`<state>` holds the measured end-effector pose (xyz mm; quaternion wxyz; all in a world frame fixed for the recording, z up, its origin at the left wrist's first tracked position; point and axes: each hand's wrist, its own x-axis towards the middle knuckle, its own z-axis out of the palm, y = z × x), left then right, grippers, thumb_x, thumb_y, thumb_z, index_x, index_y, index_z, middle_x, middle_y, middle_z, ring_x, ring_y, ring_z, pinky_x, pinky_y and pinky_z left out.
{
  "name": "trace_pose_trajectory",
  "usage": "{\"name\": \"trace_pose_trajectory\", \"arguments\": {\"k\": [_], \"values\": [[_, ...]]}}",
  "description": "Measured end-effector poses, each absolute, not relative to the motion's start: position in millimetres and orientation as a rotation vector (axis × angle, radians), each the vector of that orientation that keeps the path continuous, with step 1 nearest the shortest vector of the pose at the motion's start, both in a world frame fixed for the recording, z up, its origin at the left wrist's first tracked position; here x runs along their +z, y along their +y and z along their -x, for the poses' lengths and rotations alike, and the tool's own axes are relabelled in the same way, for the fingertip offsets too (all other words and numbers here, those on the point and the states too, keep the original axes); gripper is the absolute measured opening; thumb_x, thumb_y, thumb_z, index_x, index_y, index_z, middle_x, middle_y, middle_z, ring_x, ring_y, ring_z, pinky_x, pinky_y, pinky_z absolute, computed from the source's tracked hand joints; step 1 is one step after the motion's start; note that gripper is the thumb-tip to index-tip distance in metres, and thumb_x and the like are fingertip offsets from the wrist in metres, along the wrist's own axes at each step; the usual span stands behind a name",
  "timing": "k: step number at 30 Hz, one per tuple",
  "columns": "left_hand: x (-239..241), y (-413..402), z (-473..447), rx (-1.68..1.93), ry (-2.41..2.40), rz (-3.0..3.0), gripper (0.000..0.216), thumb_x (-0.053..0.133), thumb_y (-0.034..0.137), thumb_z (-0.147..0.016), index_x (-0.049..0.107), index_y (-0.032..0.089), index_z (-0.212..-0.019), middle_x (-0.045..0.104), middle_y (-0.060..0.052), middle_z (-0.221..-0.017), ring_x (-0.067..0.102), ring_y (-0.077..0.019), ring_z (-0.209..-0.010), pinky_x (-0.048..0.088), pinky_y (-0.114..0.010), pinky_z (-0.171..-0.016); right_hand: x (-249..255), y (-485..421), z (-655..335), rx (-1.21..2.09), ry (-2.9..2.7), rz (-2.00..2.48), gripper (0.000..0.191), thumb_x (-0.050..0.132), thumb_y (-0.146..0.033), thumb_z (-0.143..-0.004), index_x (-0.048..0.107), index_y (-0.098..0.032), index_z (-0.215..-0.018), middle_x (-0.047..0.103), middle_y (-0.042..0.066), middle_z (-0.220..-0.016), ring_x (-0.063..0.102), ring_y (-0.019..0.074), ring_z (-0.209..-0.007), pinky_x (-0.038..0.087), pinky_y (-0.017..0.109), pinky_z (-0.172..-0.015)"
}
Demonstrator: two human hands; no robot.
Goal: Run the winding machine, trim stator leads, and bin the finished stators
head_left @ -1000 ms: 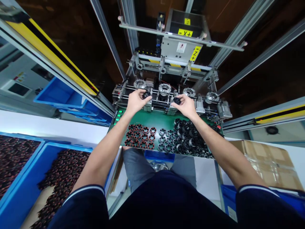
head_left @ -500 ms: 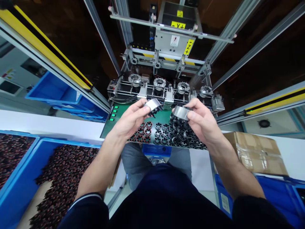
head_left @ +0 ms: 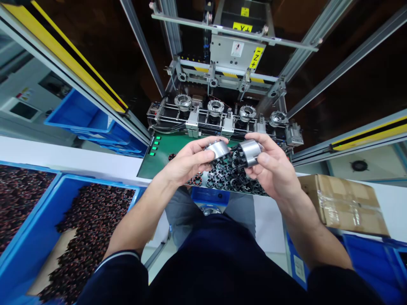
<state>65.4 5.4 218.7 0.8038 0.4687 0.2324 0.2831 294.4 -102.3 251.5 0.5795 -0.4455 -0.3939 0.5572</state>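
My left hand (head_left: 195, 160) is closed on a motor stator core (head_left: 219, 150), a silvery metal ring with black parts along its edge. A similar stator core (head_left: 250, 152) is gripped in my right hand (head_left: 270, 165), tilted so its black prongs face left. The two rings are close together above the green work mat (head_left: 155, 161). Under them lie many black ring-shaped parts (head_left: 222, 176), partly hidden by my hands. Beside these, a few rings with red-copper windings (head_left: 197, 180) show below my left hand.
Behind the mat stands a machine with several round metal fixtures (head_left: 215, 108) in a row. Blue bins (head_left: 60, 203) full of small dark-red parts are at left. Yellow-striped posts (head_left: 76, 63) flank both sides. A taped cardboard box (head_left: 349, 203) sits at right.
Both hands have come closer together, the left moving right and slightly down. The ring in my right hand has turned, its black prongs now facing left. The camera view has shifted slightly.
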Motion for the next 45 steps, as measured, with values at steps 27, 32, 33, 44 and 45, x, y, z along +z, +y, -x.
{"name": "trace_pose_trajectory", "arguments": {"k": [27, 32, 33, 44, 45], "values": [[158.4, 163.5, -60.3, 0.815, 0.961, -1.73, 0.075, 0.113, 0.053, -0.071, 0.082, 0.016, -0.129, 0.082, -0.008, -0.113, 0.078, -0.0212, -0.083, 0.062, -0.034, -0.076, 178.2, 27.4, -349.3, 0.831, -1.305, 1.439, 0.06, 0.103, -0.057, -0.083, 0.082, -0.027, -0.13, 0.078, 0.007, -0.116, 0.07, 0.0153, -0.071, 0.063, 0.032, -0.061], [126.8, 226.8, -65.0, 0.727, 1.014, -1.877, 0.08, 0.112, 0.055, -0.071, 0.08, 0.012, -0.131, 0.067, 0.006, -0.071, 0.073, -0.0229, -0.096, 0.058, -0.038, -0.1, 137.6, 81.8, -389.5, 0.478, -1.553, 1.593, 0.063, 0.098, -0.057, -0.083, 0.082, -0.019, -0.131, 0.079, 0.012, -0.124, 0.076, 0.0221, -0.084, 0.07, 0.047, -0.088], [117.9, 235.7, -66.0, 0.74, 1.011, -1.864, 0.076, 0.11, 0.056, -0.072, 0.08, 0.013, -0.128, 0.064, 0.007, -0.068, 0.072, -0.0234, -0.098, 0.057, -0.039, -0.102, 128.6, 91.0, -395.1, 0.457, -1.557, 1.626, 0.064, 0.097, -0.056, -0.083, 0.082, -0.018, -0.132, 0.079, 0.013, -0.124, 0.076, 0.0232, -0.085, 0.07, 0.049, -0.091], [83.1, 266.0, -58.6, 0.714, 1.015, -1.918, 0.097, 0.108, 0.078, -0.058, 0.083, 0.015, -0.128, 0.062, 0.006, -0.062, 0.059, -0.0188, -0.076, 0.052, -0.038, -0.084, 103.8, 124.7, -405.9, 0.461, -1.772, 1.74, 0.054, 0.09, -0.05, -0.08, 0.079, -0.018, -0.123, 0.078, 0.009, -0.099, 0.068, 0.0226, -0.072, 0.067, 0.051, -0.087], [86.0, 263.9, -58.5, 0.689, 1.017, -1.936, 0.096, 0.109, 0.076, -0.058, 0.084, 0.015, -0.128, 0.062, 0.006, -0.062, 0.059, -0.0182, -0.074, 0.054, -0.038, -0.085, 105.5, 126.6, -406.1, 0.466, -1.799, 1.757, 0.052, 0.091, -0.049, -0.08, 0.079, -0.019, -0.12, 0.075, 0.007, -0.092, 0.068, 0.0231, -0.073, 0.067, 0.051, -0.088]]}}
